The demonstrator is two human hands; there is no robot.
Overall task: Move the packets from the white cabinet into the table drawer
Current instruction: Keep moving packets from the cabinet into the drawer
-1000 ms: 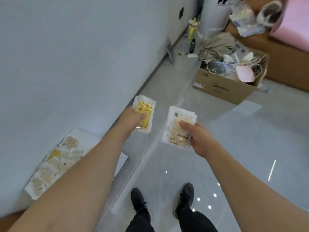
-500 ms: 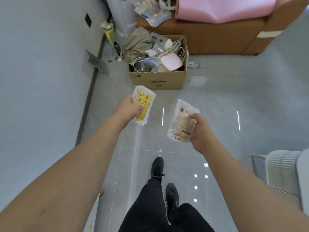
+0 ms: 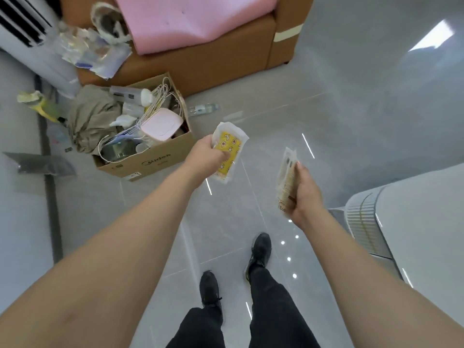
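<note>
Packets are in both hands, carried at waist height above the grey tiled floor. The left hand pinches a yellow star-printed packet, thumb across its face and fingers behind. The right hand is curled round a stack of pale packets, seen almost edge-on.

Compared with a second ago, the view has swung to the right: the wall and the heap of packets beside it have left the picture, the cardboard box of clutter has slid to the left, and a white rounded unit has come in at the right edge. Both grips look unchanged. That suggests the person is turning away from the pickup spot and walking toward the drawer (neither desk nor drawer is in view yet), so the carry seems mid-way.

The yellow packet's long axis runs from lower left to upper right, its top end pointing away from the body. The stack's long axis runs nearly straight away from the person, tilted slightly left.
</note>
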